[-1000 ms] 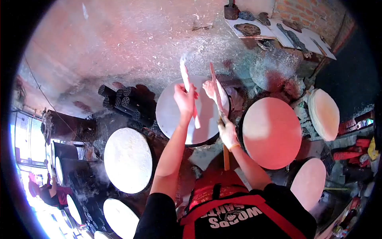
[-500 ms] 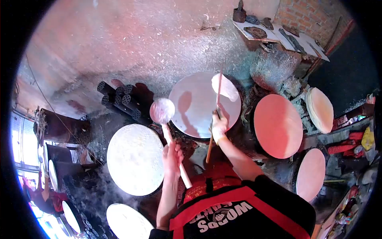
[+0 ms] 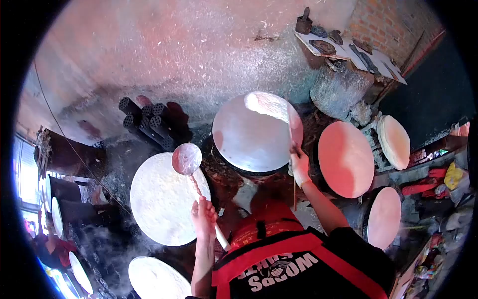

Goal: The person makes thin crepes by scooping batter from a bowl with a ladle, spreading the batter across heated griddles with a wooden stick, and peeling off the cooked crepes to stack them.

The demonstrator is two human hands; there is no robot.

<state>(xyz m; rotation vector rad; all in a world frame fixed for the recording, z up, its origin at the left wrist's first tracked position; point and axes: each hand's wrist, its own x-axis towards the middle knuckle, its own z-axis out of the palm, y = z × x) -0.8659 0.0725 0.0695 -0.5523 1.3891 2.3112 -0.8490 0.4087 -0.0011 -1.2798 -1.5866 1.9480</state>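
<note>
Shifting rightward since a moment ago, the thin brown wooden stick (image 3: 291,128) clasped in the right hand (image 3: 300,167) is bordering white batter (image 3: 266,105) on the round grey griddle (image 3: 249,144), risking tears if pressing too hard, while the left hand (image 3: 203,217) is gripping a round-bowled metal ladle (image 3: 186,159).

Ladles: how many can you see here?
1: the ladle, held in the left hand, its bowl overlapping the white disc in view. Others could be hidden among the dark clutter.
</note>
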